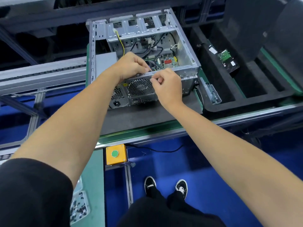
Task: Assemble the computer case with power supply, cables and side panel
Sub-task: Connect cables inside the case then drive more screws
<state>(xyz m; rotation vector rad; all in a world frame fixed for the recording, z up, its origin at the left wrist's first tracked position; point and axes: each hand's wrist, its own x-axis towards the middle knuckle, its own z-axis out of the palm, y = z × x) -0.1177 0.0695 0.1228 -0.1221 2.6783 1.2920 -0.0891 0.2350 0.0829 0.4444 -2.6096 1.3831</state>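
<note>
Computer case [183,46] lies open side up on the dark mat [147,115] of the green belt [136,131], its rear fan grille [140,86] facing you. Just right of it sits a black foam tray [246,99], leaving a narrow gap between them. Your left hand [131,66] curls over the case's near top edge, fingertips inside among the cables [157,51]. Your right hand [168,86] pinches that same rim; what it pinches is too small to tell.
</note>
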